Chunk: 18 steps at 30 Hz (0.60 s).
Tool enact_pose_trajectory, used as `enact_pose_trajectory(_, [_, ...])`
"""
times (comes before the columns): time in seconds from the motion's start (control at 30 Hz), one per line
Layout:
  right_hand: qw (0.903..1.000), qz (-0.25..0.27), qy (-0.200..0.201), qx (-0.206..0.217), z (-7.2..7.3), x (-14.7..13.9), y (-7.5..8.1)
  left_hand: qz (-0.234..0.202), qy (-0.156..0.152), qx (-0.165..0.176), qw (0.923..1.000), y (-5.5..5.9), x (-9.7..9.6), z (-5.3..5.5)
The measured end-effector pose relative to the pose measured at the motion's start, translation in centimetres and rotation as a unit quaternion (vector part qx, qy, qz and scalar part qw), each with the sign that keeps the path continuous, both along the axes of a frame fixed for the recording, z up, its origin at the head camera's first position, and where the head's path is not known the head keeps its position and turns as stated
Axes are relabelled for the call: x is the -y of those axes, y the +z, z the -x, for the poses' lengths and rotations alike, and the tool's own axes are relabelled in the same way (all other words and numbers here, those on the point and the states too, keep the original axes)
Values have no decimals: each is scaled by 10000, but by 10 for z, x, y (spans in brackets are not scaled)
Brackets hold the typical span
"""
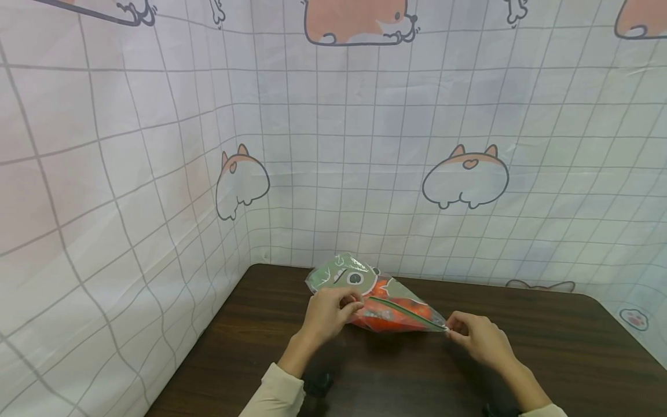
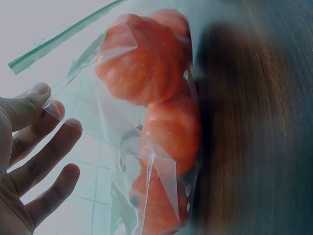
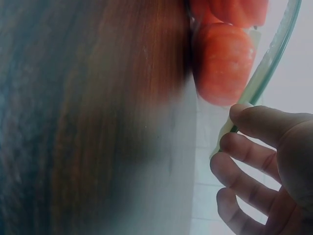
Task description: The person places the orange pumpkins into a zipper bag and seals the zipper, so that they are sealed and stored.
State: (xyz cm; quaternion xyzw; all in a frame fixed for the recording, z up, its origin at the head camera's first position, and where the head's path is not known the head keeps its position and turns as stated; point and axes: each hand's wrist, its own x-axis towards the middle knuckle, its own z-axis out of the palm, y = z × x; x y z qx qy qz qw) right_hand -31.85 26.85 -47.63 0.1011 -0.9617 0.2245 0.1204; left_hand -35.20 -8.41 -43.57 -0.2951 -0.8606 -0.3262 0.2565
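A clear zip bag (image 1: 337,271) with a green cartoon face printed on it lies tilted on the table. Inside are several orange-red, ribbed fake pumpkins (image 2: 142,61), pressed against the plastic. Along the bag's mouth runs a green zip strip (image 1: 401,308). My left hand (image 1: 324,313) pinches the bag's clear plastic edge between thumb and index finger, its other fingers spread apart in the left wrist view. At the strip's right end, my right hand (image 1: 482,339) pinches the corner with thumb and fingertips, which hide that end of the zip.
The dark wood-grain table (image 1: 521,324) reaches back to a white grid-patterned curtain (image 1: 365,174) printed with cartoon dogs. The same cloth hangs along the table's left side. Small dark objects (image 1: 319,383) show beside the wrists.
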Motion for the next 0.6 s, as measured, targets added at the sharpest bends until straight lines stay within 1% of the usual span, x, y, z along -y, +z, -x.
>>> enact_pose_trajectory(0.3, [10000, -52, -50, -36, 2, -4, -2, 11, 40, 79, 10000, 2, 2, 0])
enact_pose_trajectory(0.47, [9999, -55, -89, -6, 2, -6, -2, -7, 74, 61, 10000, 3, 4, 0])
enact_pose_trajectory(0.6, [9999, -85, -113, 9, 2, -8, -1, -33, 99, 131, 9999, 3, 5, 0])
